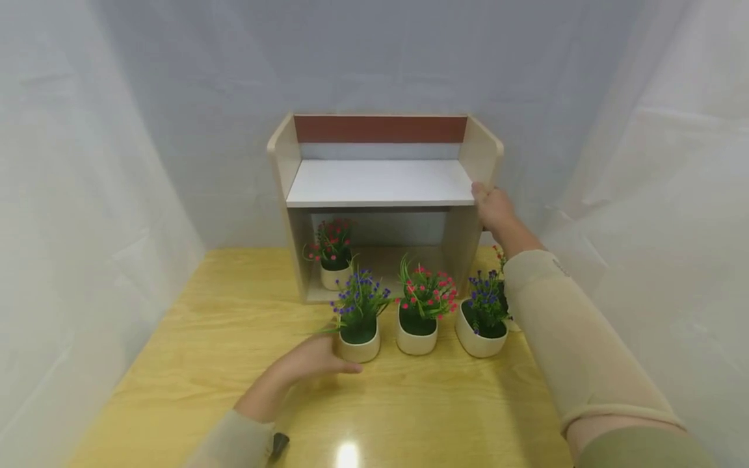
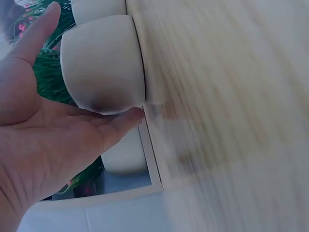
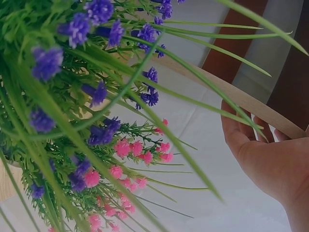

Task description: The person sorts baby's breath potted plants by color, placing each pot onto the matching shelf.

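Note:
My left hand (image 1: 313, 357) is at the left side of a white pot of purple flowers (image 1: 359, 348), thumb and fingers spread apart. In the left wrist view its fingers lie along the side of the pot (image 2: 104, 63), and the thumb stands away from it. With my right hand (image 1: 496, 209) I grip the front edge of the right side panel of a small desktop shelf (image 1: 380, 182). The right wrist view shows those fingers (image 3: 231, 128) curled at the panel. Purple and pink flowers (image 3: 101, 133) cover much of that view.
Right of the left hand's pot stand a pot of pink flowers (image 1: 417, 335) and another purple one (image 1: 481, 335). A further plant is partly hidden behind the right sleeve. Inside the shelf's lower compartment, at left, sits a red-flowered pot (image 1: 336, 276). White sheeting (image 1: 193, 143) surrounds the wooden table (image 1: 193, 325).

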Tool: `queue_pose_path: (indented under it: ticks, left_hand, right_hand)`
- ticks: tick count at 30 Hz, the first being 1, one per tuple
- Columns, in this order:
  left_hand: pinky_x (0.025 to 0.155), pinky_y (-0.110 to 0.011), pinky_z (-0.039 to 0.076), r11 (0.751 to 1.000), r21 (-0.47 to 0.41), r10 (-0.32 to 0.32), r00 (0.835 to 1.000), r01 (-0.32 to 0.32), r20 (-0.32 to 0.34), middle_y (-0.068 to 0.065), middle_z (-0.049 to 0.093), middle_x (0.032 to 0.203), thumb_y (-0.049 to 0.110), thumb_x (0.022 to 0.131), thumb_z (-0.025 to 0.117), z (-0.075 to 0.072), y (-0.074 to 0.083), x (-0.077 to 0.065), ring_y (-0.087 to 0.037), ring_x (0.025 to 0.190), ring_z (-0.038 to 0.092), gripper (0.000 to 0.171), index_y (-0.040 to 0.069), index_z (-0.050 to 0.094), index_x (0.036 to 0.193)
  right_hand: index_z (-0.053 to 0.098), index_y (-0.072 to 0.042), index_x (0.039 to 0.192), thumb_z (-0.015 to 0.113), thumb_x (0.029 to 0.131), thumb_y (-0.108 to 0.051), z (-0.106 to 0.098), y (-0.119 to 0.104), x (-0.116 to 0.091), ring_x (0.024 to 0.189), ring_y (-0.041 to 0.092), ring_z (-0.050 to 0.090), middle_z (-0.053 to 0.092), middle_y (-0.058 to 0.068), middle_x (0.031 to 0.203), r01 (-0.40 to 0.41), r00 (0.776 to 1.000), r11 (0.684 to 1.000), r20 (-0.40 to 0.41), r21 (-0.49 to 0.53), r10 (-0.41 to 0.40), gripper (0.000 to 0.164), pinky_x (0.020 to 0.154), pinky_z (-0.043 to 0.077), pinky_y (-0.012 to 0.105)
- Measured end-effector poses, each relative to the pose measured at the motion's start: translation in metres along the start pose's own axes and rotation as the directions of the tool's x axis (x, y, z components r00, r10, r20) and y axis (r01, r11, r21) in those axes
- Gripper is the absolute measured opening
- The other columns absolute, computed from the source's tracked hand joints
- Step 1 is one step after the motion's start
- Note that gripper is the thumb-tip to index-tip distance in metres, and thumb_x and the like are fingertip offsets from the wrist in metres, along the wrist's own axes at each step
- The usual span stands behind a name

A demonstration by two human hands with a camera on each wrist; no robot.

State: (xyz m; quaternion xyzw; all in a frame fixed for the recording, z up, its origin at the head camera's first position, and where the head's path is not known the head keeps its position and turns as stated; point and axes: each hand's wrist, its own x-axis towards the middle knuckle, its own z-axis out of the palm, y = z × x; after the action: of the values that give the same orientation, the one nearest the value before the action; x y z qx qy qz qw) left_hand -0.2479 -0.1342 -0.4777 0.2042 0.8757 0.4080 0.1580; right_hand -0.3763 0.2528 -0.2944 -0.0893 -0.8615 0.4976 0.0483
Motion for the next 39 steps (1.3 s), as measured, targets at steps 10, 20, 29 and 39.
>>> queue_pose_path:
  ticks: [10, 20, 29, 39]
  left_hand:
    - [0.126, -0.067, 0.039, 0.995, -0.024, -0.102, 0.993, 0.101, -0.064, -0.024, 0.039, 0.173, 0.041, 0.083, 0.093, 0.003, 0.007, 0.012, -0.052, 0.15, 0.05, 0.105, 0.009, 0.04, 0.167]
    - [0.127, -0.064, 0.04, 0.997, -0.004, -0.074, 0.99, 0.074, -0.123, -0.024, 0.036, 0.174, 0.038, 0.086, 0.092, 0.002, 0.004, 0.017, -0.05, 0.15, 0.05, 0.101, 0.004, 0.04, 0.166]
    - [0.125, -0.068, 0.04, 0.993, 0.05, -0.102, 0.988, 0.109, -0.118, -0.022, 0.038, 0.174, 0.052, 0.086, 0.088, -0.004, 0.001, 0.014, -0.051, 0.151, 0.05, 0.096, 0.01, 0.05, 0.162]
    - [0.122, -0.075, 0.04, 0.985, 0.077, -0.147, 0.982, 0.157, -0.118, -0.021, 0.03, 0.177, 0.067, 0.085, 0.082, -0.025, 0.018, -0.006, -0.056, 0.15, 0.048, 0.11, 0.008, 0.04, 0.167]
  right_hand:
    - [0.032, 0.003, 0.166, 0.031, 0.114, -0.059, 0.005, 0.0, 0.0, 0.153, 0.046, 0.046, 0.046, 0.029, 0.165, 0.008, 1.0, 1.0, 0.001, -0.018, -0.008, 0.081, 0.13, 0.039, 0.061]
    - [0.033, 0.002, 0.165, 0.03, 0.114, -0.06, 0.009, -0.001, -0.001, 0.153, 0.046, 0.047, 0.047, 0.028, 0.164, 0.002, 1.0, 1.0, -0.006, -0.03, -0.002, 0.08, 0.129, 0.039, 0.061]
    - [0.033, 0.001, 0.165, 0.03, 0.115, -0.059, 0.01, -0.001, 0.001, 0.153, 0.045, 0.047, 0.047, 0.027, 0.164, 0.0, 1.0, 1.0, -0.003, -0.011, 0.0, 0.079, 0.129, 0.04, 0.061]
    - [0.032, 0.002, 0.166, 0.03, 0.115, -0.057, 0.008, 0.001, 0.003, 0.154, 0.047, 0.045, 0.045, 0.029, 0.166, 0.016, 1.0, 1.0, -0.001, -0.015, -0.016, 0.078, 0.13, 0.038, 0.061]
